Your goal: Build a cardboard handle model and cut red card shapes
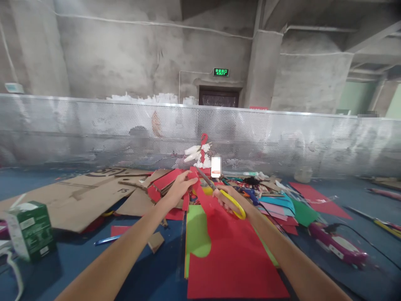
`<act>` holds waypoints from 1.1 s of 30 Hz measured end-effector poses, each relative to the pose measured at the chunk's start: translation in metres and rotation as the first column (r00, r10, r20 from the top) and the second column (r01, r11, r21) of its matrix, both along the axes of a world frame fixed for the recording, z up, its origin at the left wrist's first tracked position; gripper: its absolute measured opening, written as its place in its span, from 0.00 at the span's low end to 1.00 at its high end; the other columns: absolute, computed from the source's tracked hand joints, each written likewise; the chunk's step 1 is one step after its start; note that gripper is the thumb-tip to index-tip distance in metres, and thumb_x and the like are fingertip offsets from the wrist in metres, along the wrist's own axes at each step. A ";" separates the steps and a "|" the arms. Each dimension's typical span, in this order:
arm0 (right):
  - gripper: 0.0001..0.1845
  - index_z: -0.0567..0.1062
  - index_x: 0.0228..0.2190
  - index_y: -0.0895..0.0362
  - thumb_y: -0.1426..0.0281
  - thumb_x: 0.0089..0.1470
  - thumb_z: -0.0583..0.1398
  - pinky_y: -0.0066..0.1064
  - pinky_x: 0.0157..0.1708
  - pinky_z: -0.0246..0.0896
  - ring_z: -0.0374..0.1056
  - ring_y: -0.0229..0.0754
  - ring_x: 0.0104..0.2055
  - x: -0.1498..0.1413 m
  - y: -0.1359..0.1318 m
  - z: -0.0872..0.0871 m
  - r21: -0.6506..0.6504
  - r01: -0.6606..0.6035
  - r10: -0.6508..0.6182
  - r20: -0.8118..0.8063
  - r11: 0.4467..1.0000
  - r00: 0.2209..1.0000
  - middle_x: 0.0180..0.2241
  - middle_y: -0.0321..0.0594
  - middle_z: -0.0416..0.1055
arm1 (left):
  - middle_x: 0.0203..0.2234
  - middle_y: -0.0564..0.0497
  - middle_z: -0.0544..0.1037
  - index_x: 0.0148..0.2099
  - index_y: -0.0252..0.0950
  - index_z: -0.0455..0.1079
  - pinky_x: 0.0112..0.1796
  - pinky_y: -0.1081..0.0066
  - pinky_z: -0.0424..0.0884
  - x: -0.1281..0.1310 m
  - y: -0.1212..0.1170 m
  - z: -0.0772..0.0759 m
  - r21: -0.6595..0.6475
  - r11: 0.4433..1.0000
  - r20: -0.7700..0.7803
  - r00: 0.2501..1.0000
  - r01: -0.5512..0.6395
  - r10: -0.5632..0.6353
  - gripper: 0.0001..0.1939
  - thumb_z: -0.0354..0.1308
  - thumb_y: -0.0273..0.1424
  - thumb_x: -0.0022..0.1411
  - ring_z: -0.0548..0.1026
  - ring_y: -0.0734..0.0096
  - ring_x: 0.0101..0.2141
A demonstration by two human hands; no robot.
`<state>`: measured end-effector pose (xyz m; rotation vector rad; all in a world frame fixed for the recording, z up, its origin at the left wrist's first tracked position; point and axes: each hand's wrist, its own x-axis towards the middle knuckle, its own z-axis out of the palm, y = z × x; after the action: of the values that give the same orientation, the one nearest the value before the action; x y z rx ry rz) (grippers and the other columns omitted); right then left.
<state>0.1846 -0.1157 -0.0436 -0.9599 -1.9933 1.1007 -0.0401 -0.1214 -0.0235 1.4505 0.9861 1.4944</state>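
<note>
Yellow-handled scissors [239,209] are in my right hand [228,200], whose fingers wrap the handles. The blades point up and to the left, over a strip of red sheet [202,194]. My left hand [184,186] pinches the strip near its upper end, left of the blade tips. Below both hands lies a large red sheet [233,259], with a curved edge cut out at its left. A lime green sheet [198,234] shows beneath it.
Flat cardboard [84,200] covers the left side, with a green box [31,230] before it. Coloured sheets [282,207], a purple device [338,246] and a cable lie at right. A white-and-red ornament [200,154] and a phone [216,167] stand before the perforated metal screen [260,138].
</note>
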 end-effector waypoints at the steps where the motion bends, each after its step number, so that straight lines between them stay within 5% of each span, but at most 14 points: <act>1: 0.22 0.69 0.35 0.56 0.49 0.57 0.58 0.21 0.10 0.51 0.56 0.29 0.13 0.003 0.002 0.000 -0.011 -0.006 0.007 0.007 1.000 1.000 0.20 0.29 0.63 | 0.24 0.54 0.77 0.36 0.37 0.71 0.27 0.72 0.68 -0.002 0.002 -0.001 0.004 1.000 0.005 1.000 -0.010 0.010 0.15 0.69 0.38 0.49 0.73 0.70 0.24; 12: 0.20 0.70 0.34 0.56 0.52 0.54 0.61 0.21 0.13 0.49 0.53 0.29 0.16 0.039 0.010 0.015 0.048 -0.087 0.074 0.225 0.995 0.972 0.21 0.28 0.62 | 0.26 0.52 0.77 0.35 0.35 0.72 0.31 0.70 0.70 -0.016 0.010 -0.001 0.040 0.998 -0.023 0.999 -0.048 0.048 0.11 0.66 0.35 0.52 0.75 0.69 0.27; 22: 0.19 0.75 0.38 0.59 0.55 0.56 0.60 0.24 0.22 0.47 0.52 0.33 0.25 0.049 0.017 0.020 0.258 -0.224 0.138 0.312 0.940 0.940 0.25 0.32 0.60 | 0.28 0.50 0.80 0.33 0.35 0.75 0.32 0.70 0.69 -0.018 0.004 0.005 0.059 0.998 -0.122 0.992 -0.004 0.011 0.10 0.68 0.36 0.53 0.75 0.67 0.28; 33: 0.22 0.76 0.37 0.59 0.52 0.55 0.60 0.26 0.25 0.49 0.55 0.35 0.26 0.051 0.021 0.018 0.216 -0.230 0.143 0.355 0.949 0.924 0.26 0.34 0.65 | 0.27 0.49 0.80 0.31 0.36 0.77 0.30 0.70 0.67 -0.019 0.003 0.004 0.054 0.998 -0.276 0.960 -0.038 0.052 0.11 0.65 0.39 0.55 0.74 0.66 0.27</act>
<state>0.2355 -0.0943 -0.0260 -0.8765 -2.4795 0.7870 -0.0589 -0.1180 -0.0194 1.7158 1.1633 1.3784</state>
